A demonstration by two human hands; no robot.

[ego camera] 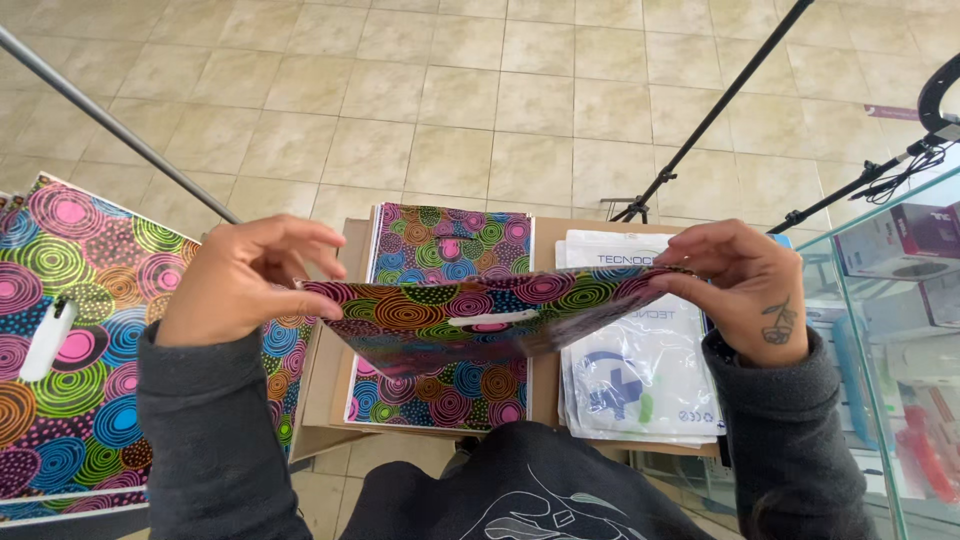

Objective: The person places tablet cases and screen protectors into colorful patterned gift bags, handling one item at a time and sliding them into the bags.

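A colourful bag (480,310) printed with bright circles, with a white handle slot, is held up nearly flat, its mouth pulled slightly open.

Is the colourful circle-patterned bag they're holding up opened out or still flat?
Flat, it seems: the circle-patterned plastic bag is stretched level between the left hand and right hand, with no gaping mouth visible.

Near centre: brown cardboard box top (345,380), covered by a stack of multicoloured circle-patterned plastic bags (448,245) and a stack of white printed plastic bags (640,375). Left: a large sheet of the same circle pattern (70,340). Right: glass display case (890,330) walls off that side. Far: open beige tiled floor (480,100), crossed by black stand poles (715,105).
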